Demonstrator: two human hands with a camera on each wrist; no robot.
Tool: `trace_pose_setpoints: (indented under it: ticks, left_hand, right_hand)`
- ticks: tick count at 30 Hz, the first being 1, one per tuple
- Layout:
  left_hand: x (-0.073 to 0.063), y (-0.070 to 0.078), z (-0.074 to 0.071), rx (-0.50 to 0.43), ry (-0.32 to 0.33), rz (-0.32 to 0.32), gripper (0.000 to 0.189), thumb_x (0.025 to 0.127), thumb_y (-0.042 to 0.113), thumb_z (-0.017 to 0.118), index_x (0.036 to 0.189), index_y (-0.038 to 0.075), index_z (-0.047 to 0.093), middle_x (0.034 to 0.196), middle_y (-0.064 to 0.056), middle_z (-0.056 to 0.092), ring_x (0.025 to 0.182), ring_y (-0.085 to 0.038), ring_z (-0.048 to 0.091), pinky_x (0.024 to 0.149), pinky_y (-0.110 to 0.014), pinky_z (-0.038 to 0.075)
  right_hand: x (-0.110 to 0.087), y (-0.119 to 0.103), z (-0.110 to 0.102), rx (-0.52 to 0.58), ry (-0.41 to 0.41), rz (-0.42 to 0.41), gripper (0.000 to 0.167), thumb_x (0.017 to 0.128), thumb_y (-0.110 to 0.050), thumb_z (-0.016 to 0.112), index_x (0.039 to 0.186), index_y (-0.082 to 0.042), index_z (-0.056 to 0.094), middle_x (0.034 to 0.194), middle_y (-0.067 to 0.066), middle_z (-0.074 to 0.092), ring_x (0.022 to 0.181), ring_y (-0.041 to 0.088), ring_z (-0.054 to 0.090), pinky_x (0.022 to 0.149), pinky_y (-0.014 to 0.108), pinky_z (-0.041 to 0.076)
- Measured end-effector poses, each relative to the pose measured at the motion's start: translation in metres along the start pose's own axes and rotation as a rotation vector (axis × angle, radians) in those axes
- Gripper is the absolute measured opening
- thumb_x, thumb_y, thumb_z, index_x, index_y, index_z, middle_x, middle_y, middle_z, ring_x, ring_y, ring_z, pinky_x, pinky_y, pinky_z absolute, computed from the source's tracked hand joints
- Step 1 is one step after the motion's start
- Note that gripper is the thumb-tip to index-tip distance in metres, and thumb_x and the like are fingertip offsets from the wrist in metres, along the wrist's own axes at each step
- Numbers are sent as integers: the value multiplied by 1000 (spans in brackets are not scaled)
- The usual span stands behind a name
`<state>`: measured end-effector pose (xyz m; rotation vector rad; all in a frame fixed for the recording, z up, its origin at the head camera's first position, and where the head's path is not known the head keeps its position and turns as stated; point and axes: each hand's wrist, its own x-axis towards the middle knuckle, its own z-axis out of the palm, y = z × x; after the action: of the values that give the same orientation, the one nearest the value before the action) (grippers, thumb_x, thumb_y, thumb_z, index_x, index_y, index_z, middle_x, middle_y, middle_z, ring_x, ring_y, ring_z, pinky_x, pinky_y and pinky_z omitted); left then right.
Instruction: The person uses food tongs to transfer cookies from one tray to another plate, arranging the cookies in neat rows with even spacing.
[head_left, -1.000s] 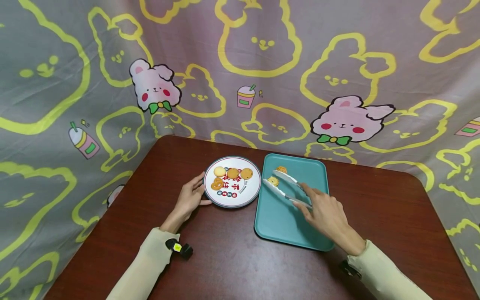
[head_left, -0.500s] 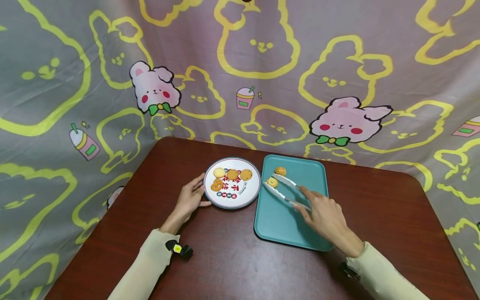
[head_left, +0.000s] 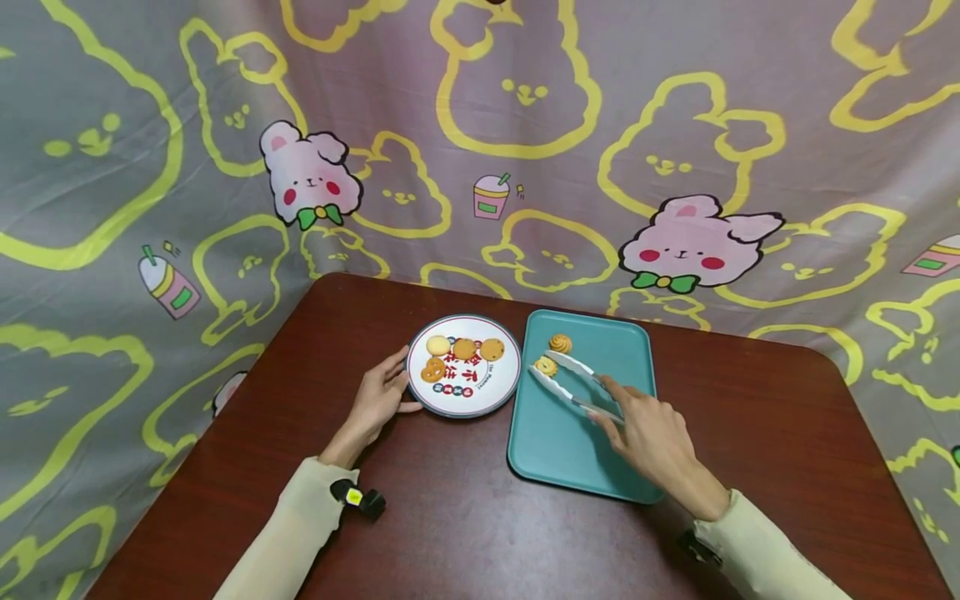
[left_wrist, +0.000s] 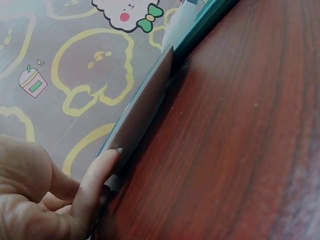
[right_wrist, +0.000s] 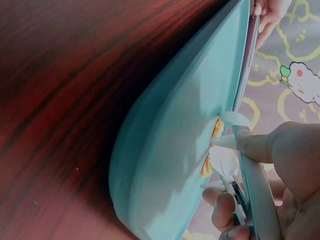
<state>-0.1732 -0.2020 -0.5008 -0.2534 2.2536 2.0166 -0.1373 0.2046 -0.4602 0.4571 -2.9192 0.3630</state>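
Observation:
My left hand [head_left: 380,398] holds the left rim of a round white plate [head_left: 491,398] with red and blue printing; the left wrist view shows the thumb against its edge. Several cookies lie on the plate, among them a pretzel-shaped cookie [head_left: 432,370] and a pale round cookie [head_left: 438,345]. A pair of tongs [head_left: 588,406] with pale tips is gripped in my right hand [head_left: 656,433] over the teal tray [head_left: 558,450]. The tips stand on either side of a pale yellow cookie [head_left: 545,367] on the tray. Just behind it sits a swirled cookie [head_left: 560,343].
Plate and tray lie side by side on a dark reddish-brown wooden table [head_left: 450,500]. Patterned cloth [head_left: 420,100] hangs along the table's back and left sides. The tray has a raised rim, seen close up in the right wrist view.
The tongs' tips have shifted slightly toward me and now stand around the pale yellow cookie. More of the swirled cookie shows than a second ago. My left hand and the plate look still.

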Motion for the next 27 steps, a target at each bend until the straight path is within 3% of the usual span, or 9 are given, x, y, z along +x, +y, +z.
trace_pose_setpoints:
  ticks: [27]
  left_hand:
    - [0, 0, 0, -9, -3, -2, 57, 110, 0, 40, 165, 11, 30, 165, -27, 36, 141, -41, 50, 77, -35, 71]
  right_hand:
    - [-3, 0, -6, -23, 32, 12, 62, 95, -42, 76, 147, -14, 59, 119, 20, 75, 52, 16, 42, 36, 20, 27]
